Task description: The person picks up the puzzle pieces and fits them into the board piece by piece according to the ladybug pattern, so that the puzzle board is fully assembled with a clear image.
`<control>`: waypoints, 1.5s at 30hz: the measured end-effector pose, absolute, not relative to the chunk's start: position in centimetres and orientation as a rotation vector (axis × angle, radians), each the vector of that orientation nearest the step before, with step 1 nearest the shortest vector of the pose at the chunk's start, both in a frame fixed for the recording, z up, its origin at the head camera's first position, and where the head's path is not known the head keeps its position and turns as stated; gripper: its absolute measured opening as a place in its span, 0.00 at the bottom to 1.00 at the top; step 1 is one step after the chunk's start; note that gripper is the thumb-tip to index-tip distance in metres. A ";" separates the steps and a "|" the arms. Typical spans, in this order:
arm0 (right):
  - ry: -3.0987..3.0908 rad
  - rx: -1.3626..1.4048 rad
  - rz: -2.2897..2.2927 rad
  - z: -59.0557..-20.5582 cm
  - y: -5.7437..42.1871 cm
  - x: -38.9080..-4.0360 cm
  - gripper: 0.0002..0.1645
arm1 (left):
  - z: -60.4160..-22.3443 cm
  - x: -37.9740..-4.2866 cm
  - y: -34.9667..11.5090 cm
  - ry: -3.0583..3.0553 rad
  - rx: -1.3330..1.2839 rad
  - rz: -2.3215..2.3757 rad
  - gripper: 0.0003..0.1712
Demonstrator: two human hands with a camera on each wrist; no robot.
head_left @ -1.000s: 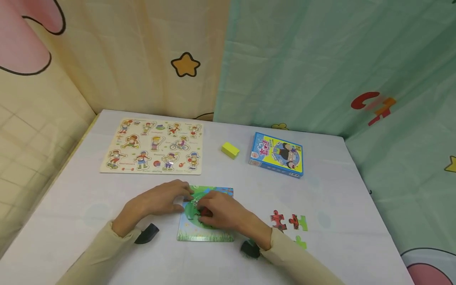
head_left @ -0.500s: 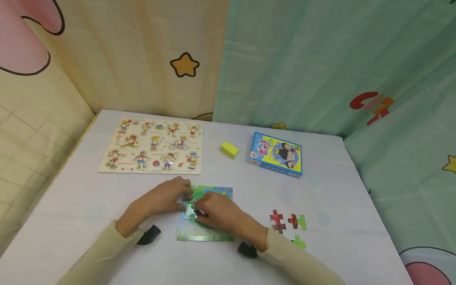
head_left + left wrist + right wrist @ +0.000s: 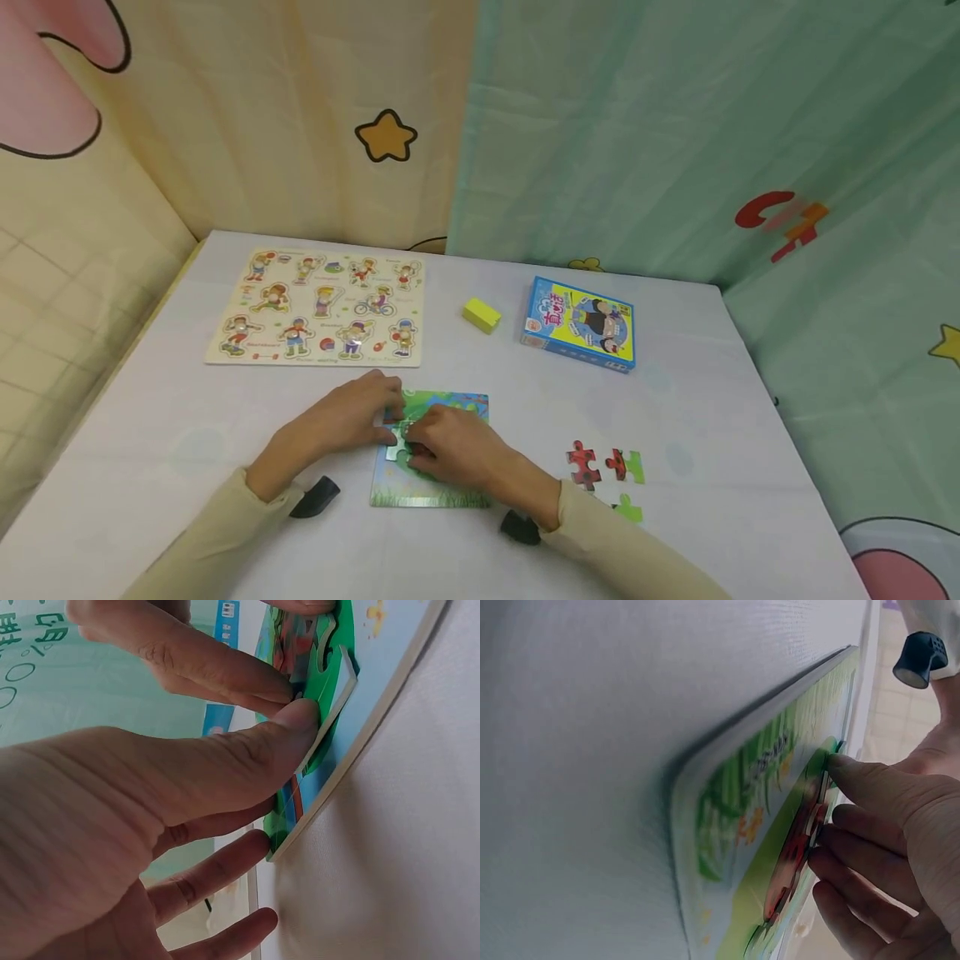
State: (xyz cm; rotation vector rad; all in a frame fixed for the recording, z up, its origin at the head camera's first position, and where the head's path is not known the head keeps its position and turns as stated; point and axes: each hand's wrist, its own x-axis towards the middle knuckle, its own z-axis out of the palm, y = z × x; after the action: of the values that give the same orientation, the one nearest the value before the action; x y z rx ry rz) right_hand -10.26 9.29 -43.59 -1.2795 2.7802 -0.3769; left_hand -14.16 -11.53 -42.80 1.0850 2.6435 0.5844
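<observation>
A square jigsaw board [image 3: 431,497] with a green picture and grass border lies on the white table. On its left part, a green puzzle piece [image 3: 395,448] stands slightly tilted, one edge raised in the left wrist view. My left hand [image 3: 352,412] spans the board's upper left corner, its thumb [image 3: 296,724] pressing the piece's end and its other fingers at the board's edge. My right hand [image 3: 465,446] is over the middle of the board and pinches the piece between thumb [image 3: 855,776] and fingers. Red ladybug-patterned parts [image 3: 784,881] show beneath the right hand.
Several loose puzzle pieces, including a red one [image 3: 582,465], lie to the right. Behind are a wooden sports-figure puzzle [image 3: 318,308], a yellow block [image 3: 482,316] and a blue card box [image 3: 579,325]. Curtains rise past the table's far edge.
The green piece, mostly hidden by the hands a second ago, shows on the board's left part. The right hand has shifted slightly left; the left thumb reaches a little further over the piece.
</observation>
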 end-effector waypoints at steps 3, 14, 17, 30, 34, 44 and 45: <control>2.778 -1.279 -0.401 -43.6 9.3 -10.3 0.13 | -42.7 -14.2 -11.4 2.652 1.082 0.581 0.12; 2.760 -1.306 -0.412 -43.3 9.8 -10.3 0.10 | -42.9 -14.1 -11.2 2.658 1.056 0.583 0.12; 2.760 -1.314 -0.405 -43.3 9.8 -10.3 0.10 | -42.9 -14.2 -11.1 2.660 1.047 0.584 0.12; 2.735 -1.285 -0.342 -43.3 9.8 -10.6 0.11 | -42.7 -13.9 -10.5 2.695 1.045 0.486 0.12; 2.739 -1.305 -0.357 -43.3 9.8 -10.7 0.14 | -42.4 -13.8 -10.6 2.704 1.073 0.470 0.13; 2.786 -1.307 -0.330 -43.5 9.7 -11.2 0.10 | -42.5 -13.5 -10.7 2.728 1.075 0.489 0.30; 2.782 -1.301 -0.324 -43.5 9.8 -11.3 0.09 | -42.6 -13.5 -10.7 2.734 1.072 0.487 0.31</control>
State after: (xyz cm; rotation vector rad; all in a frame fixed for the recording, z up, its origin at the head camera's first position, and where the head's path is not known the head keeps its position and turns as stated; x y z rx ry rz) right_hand -11.29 9.76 -43.51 -1.3013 2.7822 -0.3243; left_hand -13.47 -10.70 -42.57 1.0721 2.7336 0.4873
